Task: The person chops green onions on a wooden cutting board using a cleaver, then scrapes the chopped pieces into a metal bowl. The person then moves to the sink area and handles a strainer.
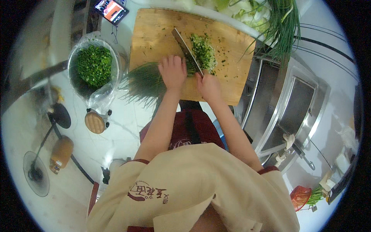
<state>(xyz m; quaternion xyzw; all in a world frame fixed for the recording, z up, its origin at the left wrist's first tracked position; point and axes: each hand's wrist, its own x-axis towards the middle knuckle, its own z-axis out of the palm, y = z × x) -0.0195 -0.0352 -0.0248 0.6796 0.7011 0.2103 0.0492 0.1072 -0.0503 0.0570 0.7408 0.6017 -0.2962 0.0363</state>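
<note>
A bunch of green scallions or chives lies across a wooden cutting board, its leafy ends hanging over the board's left edge. My left hand presses down on the bunch with curled fingers. In my right hand is the handle of a cleaver; its blade stands on edge at the cut end of the bunch, close to my left fingertips. To the right of the blade sits a heap of chopped greens, with loose bits scattered around it.
At left, a plastic-lined container holds chopped greens. A phone with a lit screen lies beyond it. Behind the board are a white tub of pale leaves and long scallions. A stainless steel sink stands at right.
</note>
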